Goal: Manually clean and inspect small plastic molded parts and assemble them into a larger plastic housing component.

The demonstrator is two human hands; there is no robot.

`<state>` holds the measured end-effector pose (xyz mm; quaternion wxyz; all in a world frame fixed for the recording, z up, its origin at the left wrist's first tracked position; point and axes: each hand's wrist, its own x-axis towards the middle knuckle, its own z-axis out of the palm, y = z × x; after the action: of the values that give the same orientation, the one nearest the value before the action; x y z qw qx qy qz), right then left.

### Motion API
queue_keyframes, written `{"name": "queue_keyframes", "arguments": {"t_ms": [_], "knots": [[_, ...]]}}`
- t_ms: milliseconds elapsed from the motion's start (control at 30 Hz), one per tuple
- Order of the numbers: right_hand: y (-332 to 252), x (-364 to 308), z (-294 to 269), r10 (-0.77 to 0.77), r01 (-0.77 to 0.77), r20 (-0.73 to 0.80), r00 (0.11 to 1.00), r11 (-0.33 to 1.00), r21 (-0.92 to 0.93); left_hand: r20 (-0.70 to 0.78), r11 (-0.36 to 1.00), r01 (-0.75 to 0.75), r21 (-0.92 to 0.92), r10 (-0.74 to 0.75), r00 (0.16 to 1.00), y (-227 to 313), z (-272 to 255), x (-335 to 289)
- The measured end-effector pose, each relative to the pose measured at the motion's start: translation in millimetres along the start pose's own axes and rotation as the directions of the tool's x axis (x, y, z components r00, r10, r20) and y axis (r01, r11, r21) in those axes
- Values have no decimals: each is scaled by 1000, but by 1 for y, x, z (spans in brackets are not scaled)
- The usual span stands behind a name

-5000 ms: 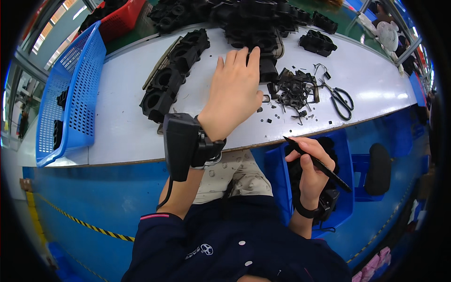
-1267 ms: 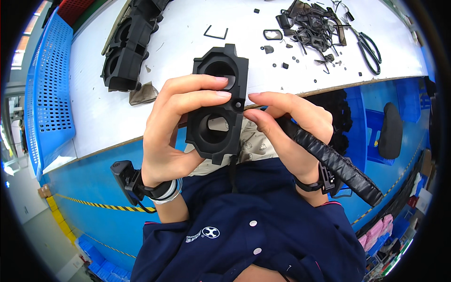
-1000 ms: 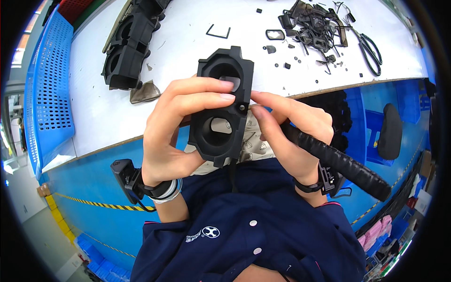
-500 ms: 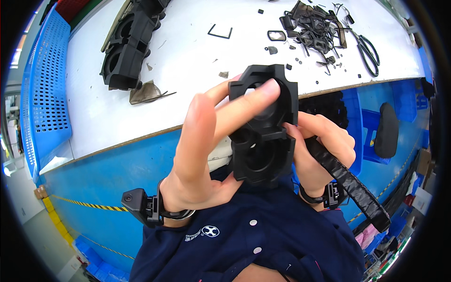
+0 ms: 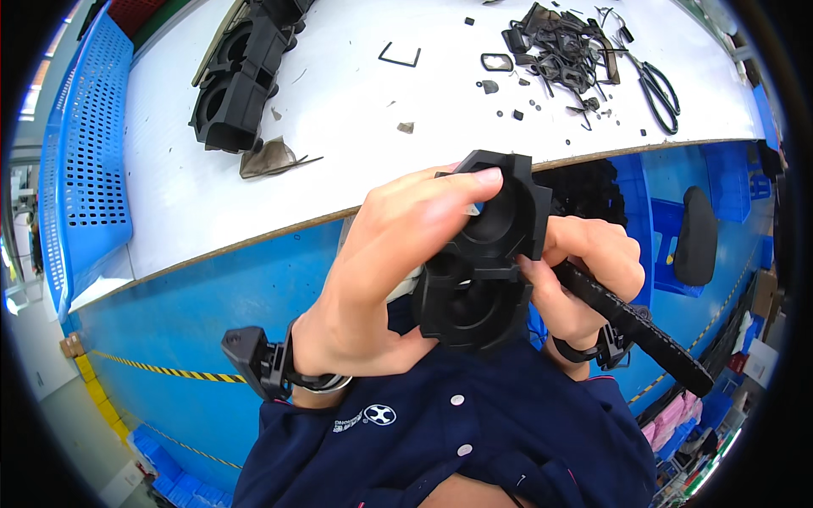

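Held up in front of my chest is a black plastic double cup holder (image 5: 476, 309), its two round openings facing me. My left hand (image 5: 373, 262) is closed on its left side, with a finger across the upper opening and the thumb by the lower end. At the holder's right edge, my right hand (image 5: 593, 262) has its thumb and fingers near the middle. A long black wrapped handle (image 5: 652, 334) is gripped in that same hand and sticks out toward the lower right. The handle's other end is hidden by the hand and the holder.
On the white table (image 5: 356, 161) lie more black cup holders (image 5: 233, 102) at left, a heap of black scraps (image 5: 567, 55) and black-handled scissors (image 5: 659, 97) at right. A blue perforated basket (image 5: 89, 169) stands far left. Blue bins (image 5: 656, 220) are below the table's right side.
The cup holder has moved slightly down and to the right. My left finger has drawn back toward the upper opening's rim, and the black handle has turned a little.
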<state>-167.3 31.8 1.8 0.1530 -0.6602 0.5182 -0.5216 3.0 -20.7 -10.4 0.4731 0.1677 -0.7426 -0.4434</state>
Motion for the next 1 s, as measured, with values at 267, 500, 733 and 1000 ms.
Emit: {"name": "queue_keyframes", "arguments": {"t_ms": [267,500,733,1000], "knots": [[-1,0,-4,60,-119,175,983,929,350,197,961,42,-275,13,980,-18,-19,-8],[4,-12,-6,114,-227,207,972,689,688,39,810,-5,-586,34,999,-29,-7,-20],[4,-20,-13,277,-269,107,955,656,706,-28,711,-75,-699,78,997,-32,-7,-20],[10,-16,1,261,-138,-179,949,850,508,-76,691,-113,-714,83,994,-19,-2,-16]]}}
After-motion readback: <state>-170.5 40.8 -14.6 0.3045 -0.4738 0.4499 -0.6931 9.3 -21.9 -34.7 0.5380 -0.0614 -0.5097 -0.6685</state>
